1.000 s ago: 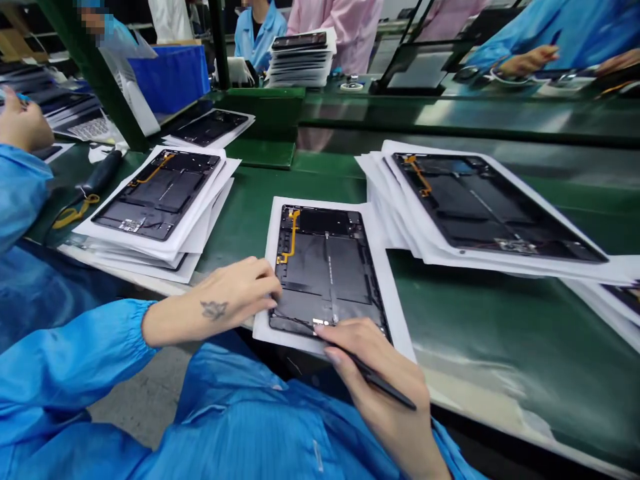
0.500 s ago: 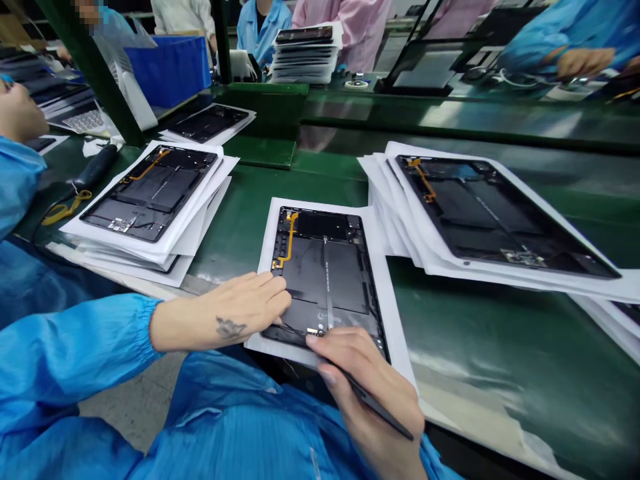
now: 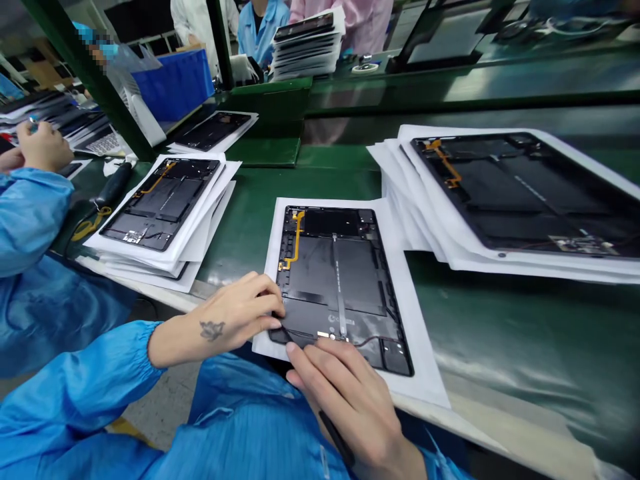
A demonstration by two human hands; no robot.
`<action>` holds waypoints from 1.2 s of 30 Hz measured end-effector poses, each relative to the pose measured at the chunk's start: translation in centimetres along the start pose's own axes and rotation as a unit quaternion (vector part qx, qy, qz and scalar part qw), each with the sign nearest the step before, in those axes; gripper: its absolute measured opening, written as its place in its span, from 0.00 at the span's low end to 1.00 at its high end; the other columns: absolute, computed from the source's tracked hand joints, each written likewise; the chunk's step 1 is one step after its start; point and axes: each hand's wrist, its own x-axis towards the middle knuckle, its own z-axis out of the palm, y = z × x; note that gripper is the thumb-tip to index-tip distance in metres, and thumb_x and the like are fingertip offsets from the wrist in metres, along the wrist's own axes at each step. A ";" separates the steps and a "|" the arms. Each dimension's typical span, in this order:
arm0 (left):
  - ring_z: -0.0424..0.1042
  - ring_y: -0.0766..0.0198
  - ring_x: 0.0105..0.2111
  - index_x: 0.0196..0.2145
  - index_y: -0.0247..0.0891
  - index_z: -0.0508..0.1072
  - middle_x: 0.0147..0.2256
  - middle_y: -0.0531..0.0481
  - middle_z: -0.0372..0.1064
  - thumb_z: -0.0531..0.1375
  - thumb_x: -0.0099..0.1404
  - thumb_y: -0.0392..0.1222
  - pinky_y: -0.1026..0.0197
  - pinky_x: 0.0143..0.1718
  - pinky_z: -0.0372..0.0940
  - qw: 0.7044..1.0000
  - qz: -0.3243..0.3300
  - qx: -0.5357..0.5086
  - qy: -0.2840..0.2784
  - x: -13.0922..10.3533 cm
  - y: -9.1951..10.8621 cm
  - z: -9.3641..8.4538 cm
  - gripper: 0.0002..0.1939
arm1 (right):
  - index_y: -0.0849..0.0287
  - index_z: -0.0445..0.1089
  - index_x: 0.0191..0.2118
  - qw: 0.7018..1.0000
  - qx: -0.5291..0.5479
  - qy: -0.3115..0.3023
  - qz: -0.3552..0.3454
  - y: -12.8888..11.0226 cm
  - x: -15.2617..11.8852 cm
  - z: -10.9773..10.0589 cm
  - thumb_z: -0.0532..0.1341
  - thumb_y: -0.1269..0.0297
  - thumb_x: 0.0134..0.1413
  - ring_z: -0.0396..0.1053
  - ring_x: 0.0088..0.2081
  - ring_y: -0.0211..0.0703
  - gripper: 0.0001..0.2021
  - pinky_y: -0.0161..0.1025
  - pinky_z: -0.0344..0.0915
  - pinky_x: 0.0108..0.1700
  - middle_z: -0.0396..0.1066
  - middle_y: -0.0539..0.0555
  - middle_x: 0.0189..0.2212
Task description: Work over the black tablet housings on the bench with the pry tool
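An opened tablet housing, with an orange flex cable along its upper left, lies on a white sheet in front of me. My left hand is closed, its thumb and curled fingers pressed together at the housing's lower left edge. What they pinch is hidden. My right hand grips a slim black tool like a pen; its working end is mostly behind the fingers. Those fingertips are at the housing's bottom edge, beside a thin black wire and close to my left thumb.
Stacks of tablet housings between white sheets stand on the left and right. A dark-handled tool lies at the far left, near a co-worker's hand. Behind are a blue bin, another stack and other people.
My right hand has moved left along the housing's bottom edge, uncovering its lower right corner. My left hand remains at the lower left edge. The view has shifted slightly.
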 end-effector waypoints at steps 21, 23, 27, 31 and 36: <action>0.65 0.60 0.38 0.38 0.37 0.67 0.39 0.46 0.69 0.49 0.77 0.36 0.58 0.40 0.63 0.998 0.015 0.056 0.004 0.4 0.1 0.8 0.10 | 0.66 0.72 0.52 1.000 -0.005 0.004 0.005 0.1 -0.6 -0.1 0.59 0.76 0.65 0.72 0.43 0.48 0.12 0.44 0.72 0.45 0.76 0.59 0.37; 0.65 0.59 0.37 0.37 0.36 0.66 0.37 0.46 0.69 0.48 0.76 0.33 0.58 0.39 0.63 0.995 0.051 0.086 0.031 0.4 0.4 1.0 0.10 | 0.64 0.71 0.53 0.999 0.019 0.019 0.023 0.2 -0.8 -0.6 0.56 0.72 0.68 0.71 0.49 0.51 0.12 0.47 0.71 0.50 0.75 0.61 0.41; 0.65 0.60 0.35 0.40 0.35 0.67 0.35 0.45 0.71 0.49 0.75 0.29 0.59 0.38 0.64 0.989 0.080 0.082 0.091 -0.2 1.4 1.1 0.08 | 0.66 0.68 0.56 0.997 0.058 0.039 0.022 0.6 0.0 -1.3 0.53 0.76 0.67 0.71 0.50 0.52 0.15 0.49 0.68 0.50 0.74 0.61 0.42; 0.68 0.63 0.35 0.42 0.36 0.68 0.35 0.47 0.72 0.54 0.74 0.31 0.61 0.38 0.64 0.987 0.018 -0.019 0.160 -0.7 2.5 1.4 0.04 | 0.63 0.69 0.53 0.999 -0.007 -0.027 0.039 0.7 2.0 -0.6 0.51 0.81 0.64 0.67 0.38 0.46 0.17 0.42 0.63 0.37 0.73 0.58 0.38; 0.70 0.65 0.34 0.41 0.38 0.70 0.33 0.50 0.71 0.58 0.72 0.34 0.63 0.36 0.65 0.975 -0.048 -0.082 0.200 -1.6 2.6 2.1 0.02 | 0.61 0.70 0.38 0.997 -0.009 -0.059 0.053 0.3 3.1 0.9 0.50 0.81 0.63 0.60 0.35 0.45 0.14 0.43 0.56 0.36 0.71 0.56 0.34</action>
